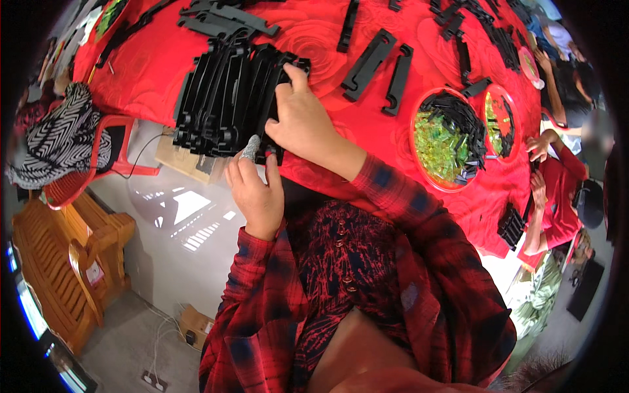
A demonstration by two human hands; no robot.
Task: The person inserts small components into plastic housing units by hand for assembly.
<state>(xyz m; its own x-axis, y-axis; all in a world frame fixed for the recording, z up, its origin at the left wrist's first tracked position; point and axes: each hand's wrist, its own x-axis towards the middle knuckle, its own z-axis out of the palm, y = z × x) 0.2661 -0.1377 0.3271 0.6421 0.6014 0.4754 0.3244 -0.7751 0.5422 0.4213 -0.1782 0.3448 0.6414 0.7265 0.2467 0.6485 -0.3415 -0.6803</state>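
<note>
A row of long black plastic strips stands packed on edge at the near side of the red-covered table. My right hand reaches over the right end of the row, its thumb and forefinger closed on an end strip. At the near end of the same strips is my left hand, its thumb and a finger wrapped in silvery tape pinching the strip's tip. My own fingers partly hide the gripped strip.
More black strips lie loose on the red cloth. To the right stand a red-rimmed basin of yellow-green and black pieces and a smaller basin. Co-workers sit at the right side. A red chair and wooden bench are left.
</note>
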